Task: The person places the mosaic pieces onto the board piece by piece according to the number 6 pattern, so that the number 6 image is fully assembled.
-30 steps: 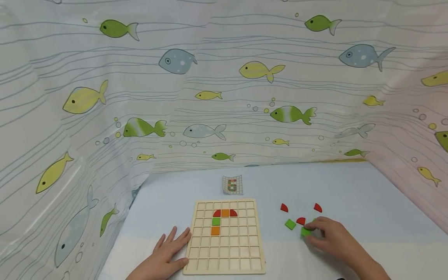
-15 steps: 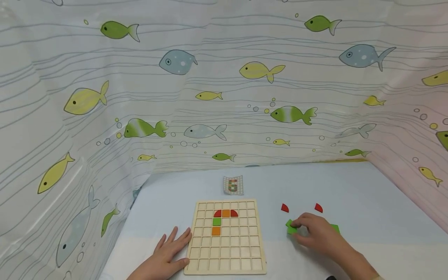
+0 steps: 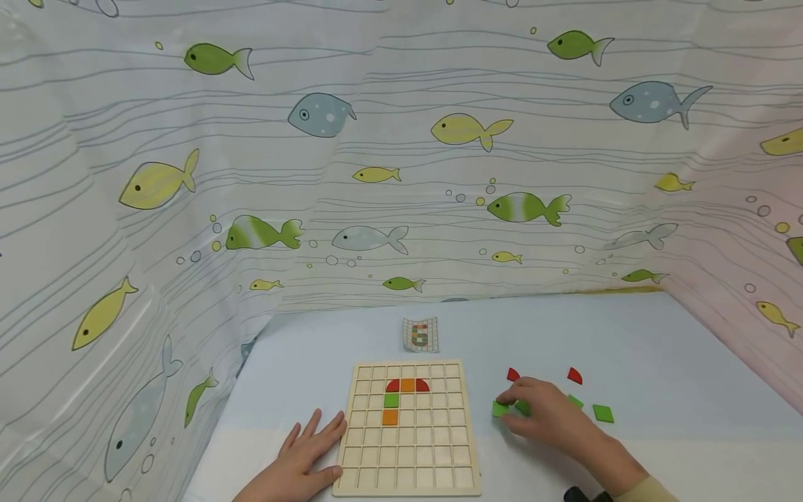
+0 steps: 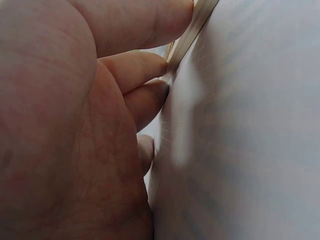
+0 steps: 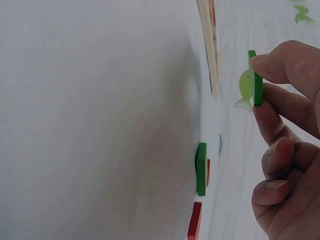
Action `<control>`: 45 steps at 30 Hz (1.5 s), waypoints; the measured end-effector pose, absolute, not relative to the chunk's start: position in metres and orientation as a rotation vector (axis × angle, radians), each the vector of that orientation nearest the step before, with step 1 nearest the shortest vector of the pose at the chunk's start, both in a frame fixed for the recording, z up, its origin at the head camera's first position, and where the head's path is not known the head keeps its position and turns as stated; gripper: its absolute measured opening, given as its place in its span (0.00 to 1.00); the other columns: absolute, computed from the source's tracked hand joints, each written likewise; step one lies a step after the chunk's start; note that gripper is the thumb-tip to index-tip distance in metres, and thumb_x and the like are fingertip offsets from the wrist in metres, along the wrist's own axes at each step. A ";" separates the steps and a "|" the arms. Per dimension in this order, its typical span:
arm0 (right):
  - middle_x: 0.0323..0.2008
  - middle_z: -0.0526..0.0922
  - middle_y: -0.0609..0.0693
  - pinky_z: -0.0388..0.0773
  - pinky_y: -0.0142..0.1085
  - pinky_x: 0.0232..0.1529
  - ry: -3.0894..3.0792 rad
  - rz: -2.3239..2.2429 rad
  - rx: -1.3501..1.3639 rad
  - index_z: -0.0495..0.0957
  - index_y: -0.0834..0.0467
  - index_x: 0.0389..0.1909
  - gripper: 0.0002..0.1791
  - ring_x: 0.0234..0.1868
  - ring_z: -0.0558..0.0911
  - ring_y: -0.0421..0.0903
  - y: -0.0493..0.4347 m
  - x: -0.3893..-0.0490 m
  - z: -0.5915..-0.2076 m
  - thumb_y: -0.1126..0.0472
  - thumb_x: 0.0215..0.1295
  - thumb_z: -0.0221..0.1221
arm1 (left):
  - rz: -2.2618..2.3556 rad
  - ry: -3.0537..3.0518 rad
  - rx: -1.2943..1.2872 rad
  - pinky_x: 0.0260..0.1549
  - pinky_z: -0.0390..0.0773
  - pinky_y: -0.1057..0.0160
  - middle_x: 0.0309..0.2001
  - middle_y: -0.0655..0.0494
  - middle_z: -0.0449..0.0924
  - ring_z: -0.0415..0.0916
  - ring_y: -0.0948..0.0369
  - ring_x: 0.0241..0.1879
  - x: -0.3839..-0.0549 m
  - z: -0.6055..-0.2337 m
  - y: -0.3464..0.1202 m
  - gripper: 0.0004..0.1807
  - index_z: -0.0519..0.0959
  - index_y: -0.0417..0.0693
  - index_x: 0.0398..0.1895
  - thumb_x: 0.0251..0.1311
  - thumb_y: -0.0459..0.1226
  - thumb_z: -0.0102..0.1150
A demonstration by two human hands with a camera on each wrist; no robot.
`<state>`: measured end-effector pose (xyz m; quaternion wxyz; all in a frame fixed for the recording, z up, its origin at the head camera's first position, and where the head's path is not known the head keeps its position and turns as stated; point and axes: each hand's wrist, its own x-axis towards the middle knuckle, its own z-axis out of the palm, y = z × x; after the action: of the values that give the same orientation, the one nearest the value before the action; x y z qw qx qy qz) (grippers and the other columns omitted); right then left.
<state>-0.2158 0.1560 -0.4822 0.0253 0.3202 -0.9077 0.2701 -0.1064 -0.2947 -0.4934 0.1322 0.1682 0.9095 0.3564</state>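
Note:
My right hand (image 3: pixel 542 415) pinches a green square tile (image 3: pixel 500 409) between thumb and fingers. In the right wrist view that tile (image 5: pixel 255 80) is held on edge, lifted off the table. My left hand (image 3: pixel 297 460) lies with fingers extended at the left edge of a wooden grid board (image 3: pixel 425 436); the left wrist view shows fingertips touching its side (image 4: pixel 192 35). On the board an orange square (image 3: pixel 408 385) sits between two red quarter-circle tiles. A green square (image 3: pixel 392 401) and another orange square (image 3: pixel 389 417) lie in a column below the left red one.
Red quarter-circle tiles (image 3: pixel 575 376) and green squares (image 3: pixel 603 413) lie loose right of the board, some partly hidden by my right hand. A small card (image 3: pixel 420 335) with a coloured grid pattern lies behind the board. A fish-print curtain (image 3: pixel 376 209) surrounds the table.
My right hand has moved left from among the loose tiles toward the board, carrying the green square tile. Green tiles behind it have come into view. My left hand has stayed on the board's edge.

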 end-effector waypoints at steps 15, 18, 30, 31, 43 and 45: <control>0.36 0.79 0.34 0.79 0.35 0.40 -2.812 0.941 1.084 0.88 0.52 0.42 0.11 0.38 0.78 0.37 0.117 -0.218 -0.482 0.60 0.57 0.70 | 1.052 2.626 0.507 0.59 0.23 0.33 0.76 0.40 0.50 0.27 0.34 0.73 -0.106 -0.493 -0.295 0.36 0.57 0.41 0.76 0.72 0.48 0.52; 0.36 0.78 0.35 0.79 0.34 0.39 -2.833 0.956 1.086 0.88 0.52 0.42 0.11 0.38 0.78 0.37 0.108 -0.219 -0.481 0.59 0.57 0.70 | 1.050 2.631 0.507 0.59 0.23 0.33 0.76 0.40 0.50 0.27 0.34 0.73 -0.105 -0.494 -0.295 0.36 0.57 0.41 0.76 0.72 0.48 0.52; 0.36 0.78 0.32 0.77 0.32 0.41 -2.856 0.936 1.180 0.88 0.50 0.42 0.12 0.38 0.76 0.34 0.074 -0.223 -0.484 0.54 0.57 0.71 | 1.014 2.675 0.522 0.59 0.26 0.30 0.75 0.40 0.51 0.31 0.33 0.73 -0.105 -0.494 -0.295 0.36 0.57 0.39 0.76 0.72 0.48 0.52; 0.36 0.78 0.33 0.77 0.32 0.41 -2.854 0.938 1.184 0.88 0.50 0.42 0.12 0.38 0.76 0.34 0.071 -0.223 -0.484 0.54 0.57 0.71 | 1.015 2.676 0.523 0.59 0.26 0.31 0.75 0.40 0.51 0.31 0.33 0.73 -0.105 -0.494 -0.295 0.36 0.57 0.39 0.76 0.72 0.48 0.52; 0.37 0.79 0.35 0.77 0.33 0.43 -2.890 0.852 1.212 0.88 0.51 0.42 0.11 0.39 0.76 0.35 0.037 -0.222 -0.477 0.54 0.59 0.69 | 1.038 2.681 0.525 0.59 0.25 0.31 0.75 0.41 0.52 0.31 0.33 0.73 -0.103 -0.493 -0.295 0.36 0.58 0.39 0.76 0.71 0.48 0.53; 0.37 0.79 0.35 0.77 0.32 0.43 -2.884 0.848 1.232 0.88 0.51 0.42 0.11 0.39 0.76 0.34 0.033 -0.221 -0.477 0.55 0.59 0.69 | 1.037 2.677 0.525 0.59 0.25 0.31 0.75 0.41 0.52 0.31 0.33 0.73 -0.103 -0.493 -0.295 0.36 0.58 0.39 0.76 0.71 0.48 0.53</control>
<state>-0.2214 0.0328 -0.4774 -0.0534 0.3786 -0.8865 0.2607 -0.1029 -0.2946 -0.4934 0.1113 0.1789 0.9116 0.3530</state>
